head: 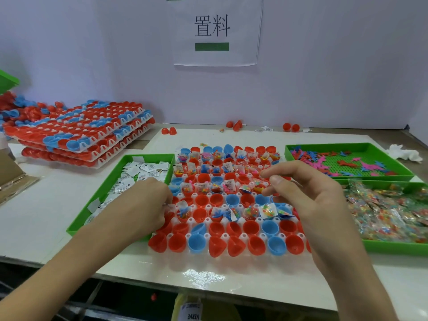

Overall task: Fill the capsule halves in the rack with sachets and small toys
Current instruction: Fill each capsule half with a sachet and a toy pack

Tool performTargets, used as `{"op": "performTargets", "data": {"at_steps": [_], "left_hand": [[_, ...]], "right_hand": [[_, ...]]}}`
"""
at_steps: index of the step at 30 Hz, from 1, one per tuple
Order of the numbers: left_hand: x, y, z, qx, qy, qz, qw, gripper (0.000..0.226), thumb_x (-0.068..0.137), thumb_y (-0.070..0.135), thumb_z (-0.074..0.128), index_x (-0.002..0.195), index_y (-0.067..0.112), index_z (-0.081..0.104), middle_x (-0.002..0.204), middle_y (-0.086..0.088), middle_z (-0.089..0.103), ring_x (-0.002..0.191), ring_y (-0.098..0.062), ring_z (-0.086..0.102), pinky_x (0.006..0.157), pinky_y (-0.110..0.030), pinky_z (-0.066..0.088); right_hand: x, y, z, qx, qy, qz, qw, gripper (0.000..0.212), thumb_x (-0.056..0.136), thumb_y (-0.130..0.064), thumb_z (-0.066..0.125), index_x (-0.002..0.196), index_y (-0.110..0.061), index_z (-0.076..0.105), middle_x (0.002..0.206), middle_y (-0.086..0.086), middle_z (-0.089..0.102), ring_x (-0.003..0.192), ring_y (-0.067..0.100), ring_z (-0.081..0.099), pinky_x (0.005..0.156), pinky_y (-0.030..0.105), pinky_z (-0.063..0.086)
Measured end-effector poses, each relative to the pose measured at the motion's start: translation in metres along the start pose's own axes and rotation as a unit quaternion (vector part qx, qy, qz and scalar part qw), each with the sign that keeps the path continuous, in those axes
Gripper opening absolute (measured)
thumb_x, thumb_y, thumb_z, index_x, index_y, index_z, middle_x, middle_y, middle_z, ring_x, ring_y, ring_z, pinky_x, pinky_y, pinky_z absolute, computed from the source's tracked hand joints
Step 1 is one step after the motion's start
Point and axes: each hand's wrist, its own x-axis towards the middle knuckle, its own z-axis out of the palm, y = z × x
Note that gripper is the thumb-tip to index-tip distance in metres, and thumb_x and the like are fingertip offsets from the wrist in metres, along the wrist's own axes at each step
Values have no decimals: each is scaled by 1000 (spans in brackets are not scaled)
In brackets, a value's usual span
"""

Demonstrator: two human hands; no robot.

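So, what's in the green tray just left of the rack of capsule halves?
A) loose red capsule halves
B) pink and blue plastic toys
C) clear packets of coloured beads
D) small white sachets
D: the green tray left of the rack holds small white sachets with dark print; the toys and the clear packets lie to the rack's right.

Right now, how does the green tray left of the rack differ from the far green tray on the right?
The left tray holds white paper sachets; the far right tray holds pink, blue and red toy figures. The left tray's floor is mostly covered where it shows; the far right tray's studded floor shows between toys. Both are green, shallow and beside the rack.
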Motion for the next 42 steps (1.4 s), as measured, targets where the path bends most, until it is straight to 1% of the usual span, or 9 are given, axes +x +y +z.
{"op": "performTargets", "data": {"at_steps": [6, 9, 11, 17, 23, 30, 32, 35, 42], "left_hand": [[1, -4, 1, 18, -16, 36, 999, 23, 100, 24, 53, 112, 22, 72, 112, 4, 66, 101, -13, 61, 90, -30, 52], [-1, -7, 6, -12, 24, 56, 998, 29, 100, 25, 53, 125, 29, 68, 120, 10, 67, 108, -10, 60, 95, -26, 49], [-5, -10, 12, -34, 65, 59, 996, 31, 98, 23, 57, 127, 33, 65, 117, 11, 70, 105, -10, 62, 92, -25, 50], [-10, -18, 20, -80, 127, 80, 985, 9, 89, 20, 70, 92, 27, 71, 84, 11, 71, 77, -10, 63, 74, -29, 54], [-8, -23, 20, -62, 116, 137, 982, 17, 93, 19, 66, 105, 24, 77, 100, 9, 73, 92, -11, 65, 82, -22, 46], [-4, -30, 19, -56, 94, 163, 981, 16, 97, 24, 58, 108, 28, 69, 94, 16, 62, 86, -4, 53, 69, -9, 32], [-4, -32, 20, -73, 93, 150, 982, 16, 98, 31, 58, 112, 31, 64, 90, 20, 55, 81, -1, 49, 67, -7, 33], [-4, -33, 20, -101, 91, 137, 981, 20, 95, 33, 63, 114, 31, 67, 93, 17, 66, 81, 1, 55, 73, -12, 40], [-11, -31, 17, -142, 96, 142, 975, 11, 90, 27, 70, 99, 27, 76, 89, 15, 69, 76, 4, 56, 73, -16, 46]], "right_hand": [[0, 1, 4, -4, -24, -9, 1000, 22, 91, -18, 62, 82, -35, 72, 85, -14, 73, 80, 7, 71, 71, 10, 52], [1, 2, 5, -9, -30, -6, 999, 21, 91, -19, 62, 82, -35, 72, 87, -15, 73, 81, 7, 71, 71, 9, 51], [1, 3, 5, -11, -32, -4, 999, 21, 92, -19, 62, 82, -35, 72, 87, -15, 74, 81, 7, 71, 70, 9, 50], [1, 3, 6, -14, -36, 2, 999, 23, 93, -18, 62, 82, -35, 72, 88, -15, 74, 82, 5, 71, 72, 9, 51], [1, 2, 8, -9, -44, 2, 999, 22, 91, -16, 62, 81, -32, 73, 87, -14, 74, 82, 5, 70, 71, 10, 51], [0, 1, 9, -5, -54, 8, 999, 21, 92, -11, 62, 82, -26, 73, 85, -14, 74, 78, 3, 69, 71, 11, 51], [0, 1, 8, -3, -57, 10, 998, 20, 92, -11, 62, 82, -24, 73, 84, -13, 74, 77, 3, 69, 71, 11, 51], [0, 1, 8, -2, -62, 14, 998, 20, 93, -10, 62, 83, -24, 73, 83, -13, 74, 77, 3, 69, 70, 10, 50], [0, 2, 8, -10, -64, 17, 998, 21, 93, -11, 62, 83, -26, 73, 84, -14, 74, 77, 2, 69, 70, 9, 49]]}}
